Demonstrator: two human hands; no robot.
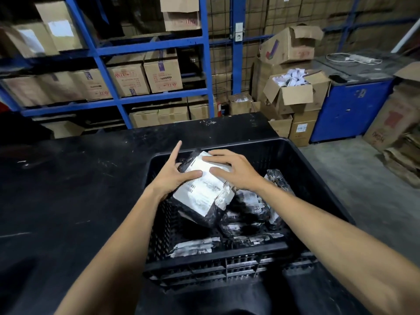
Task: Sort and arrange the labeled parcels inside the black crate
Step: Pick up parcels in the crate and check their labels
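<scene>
A black slatted crate (318, 178) stands on a black table, holding several parcels in black wrap with white labels. The top parcel (202, 194) shows a large white label and is tilted, raised over the crate's left half. My left hand (175, 173) grips its left edge, thumb on the label, index finger pointing up. My right hand (231, 169) lies flat on its upper right part. Other parcels (250, 208) lie beneath and to the right, one (193, 246) flat at the near wall.
The black table (79, 178) extends left and behind the crate. Blue shelving (150, 48) with cardboard boxes fills the back. Open boxes (295, 89) and a blue cabinet (352, 108) stand at right, beside grey floor (363, 183).
</scene>
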